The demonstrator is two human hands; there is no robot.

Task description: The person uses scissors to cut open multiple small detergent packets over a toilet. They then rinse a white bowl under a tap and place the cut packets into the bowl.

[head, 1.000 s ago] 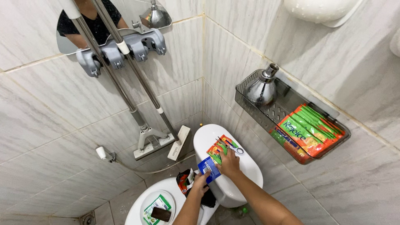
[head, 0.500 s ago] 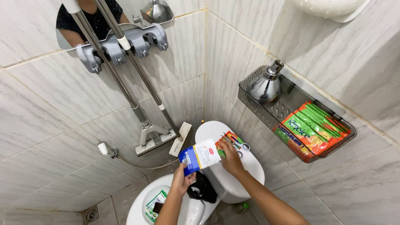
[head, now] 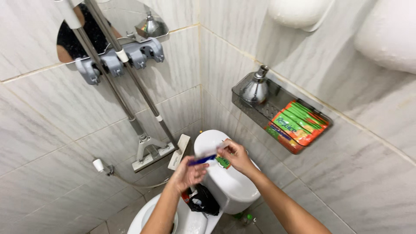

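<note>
We cannot see our elbows; the picture cuts them off. Our left hand and right hand both pinch a flat blue packet, fingers closed on its ends, over the white toilet tank. It lies sideways, edge-on, so its front is hidden. Farther off, a wall basket holds green sachets.

White toilet tank lid is carrying a green packet, sitting right under the hands. Wall rack is holding a chrome sprayer head & orange-green sachets.
</note>
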